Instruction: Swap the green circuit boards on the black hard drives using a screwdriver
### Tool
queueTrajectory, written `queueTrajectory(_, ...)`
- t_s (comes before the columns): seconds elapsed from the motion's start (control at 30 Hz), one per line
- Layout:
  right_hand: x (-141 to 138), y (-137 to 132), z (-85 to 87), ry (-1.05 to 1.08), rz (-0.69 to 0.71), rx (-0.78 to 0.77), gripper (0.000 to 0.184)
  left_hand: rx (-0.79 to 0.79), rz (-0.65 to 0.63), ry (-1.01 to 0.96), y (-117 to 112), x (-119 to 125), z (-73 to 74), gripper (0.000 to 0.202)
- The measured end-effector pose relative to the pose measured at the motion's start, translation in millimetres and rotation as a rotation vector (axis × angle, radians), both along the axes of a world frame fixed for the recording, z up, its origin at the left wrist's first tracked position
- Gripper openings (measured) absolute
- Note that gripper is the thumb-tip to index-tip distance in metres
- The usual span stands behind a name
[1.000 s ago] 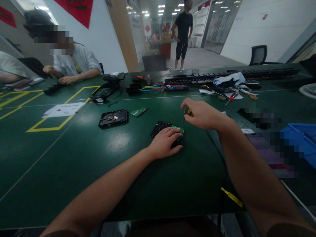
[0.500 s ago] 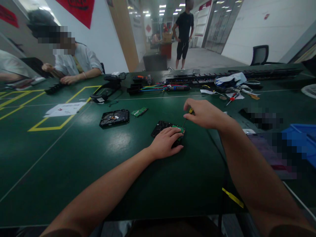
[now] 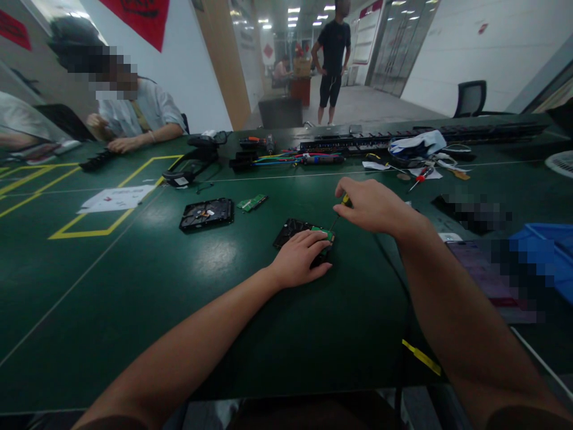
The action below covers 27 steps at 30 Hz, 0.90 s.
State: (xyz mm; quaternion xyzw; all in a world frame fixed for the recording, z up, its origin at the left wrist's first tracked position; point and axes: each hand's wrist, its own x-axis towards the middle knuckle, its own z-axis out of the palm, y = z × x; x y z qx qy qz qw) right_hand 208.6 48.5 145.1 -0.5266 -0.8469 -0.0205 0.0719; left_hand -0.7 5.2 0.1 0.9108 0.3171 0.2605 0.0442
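A black hard drive (image 3: 286,229) with a green circuit board (image 3: 330,233) on it lies on the green table in front of me. My left hand (image 3: 301,258) rests across the drive and holds it down, fingers over the top and thumb along the near side, hiding much of it. In my right hand (image 3: 364,206) is a screwdriver (image 3: 346,201) with a yellow and black handle, gripped between thumb and fingers. Its thin shaft slants down to the board's right edge; the tip's exact contact cannot be made out.
Left of the hands lie a second hard drive (image 3: 206,214) and a loose green circuit board (image 3: 252,203). Cables (image 3: 280,159), a red screwdriver (image 3: 421,177) and a glove (image 3: 418,145) lie farther back. A blue bin (image 3: 544,245) stands right. One person sits left; another stands behind the table.
The fingers of my right hand have shifted slightly on the screwdriver handle. My left hand and the hard drive stay in place.
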Motion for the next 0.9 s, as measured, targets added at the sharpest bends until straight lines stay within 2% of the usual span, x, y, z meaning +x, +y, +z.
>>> queueTrajectory(0.17, 0.7, 2.0, -2.4, 0.018, 0.005, 0.001, 0.031, -0.012, 0.001, 0.004, 0.9, 0.0, -1.7, 0.049)
queueTrajectory(0.4, 5.7, 8.0, -3.5, 0.137, 0.250, -0.091, 0.025, -0.004, -0.004, -0.003, -0.1, 0.0, 0.1, 0.049)
queueTrajectory(0.53, 6.0, 7.9, -2.1, 0.154, 0.291, -0.136, 0.029, 0.011, 0.004, 0.003, -0.8, 0.1, 1.3, 0.048)
queueTrajectory(0.63, 5.2, 7.1, -1.9, 0.148, 0.259, -0.119, 0.031, 0.013, 0.002, 0.005, -0.7, 0.3, 1.1, 0.049)
queueTrajectory(0.9, -1.6, 1.2, -0.8, 0.015, -0.020, 0.005, 0.040, -0.002, 0.000, -0.005, -1.3, 0.1, 1.7, 0.048)
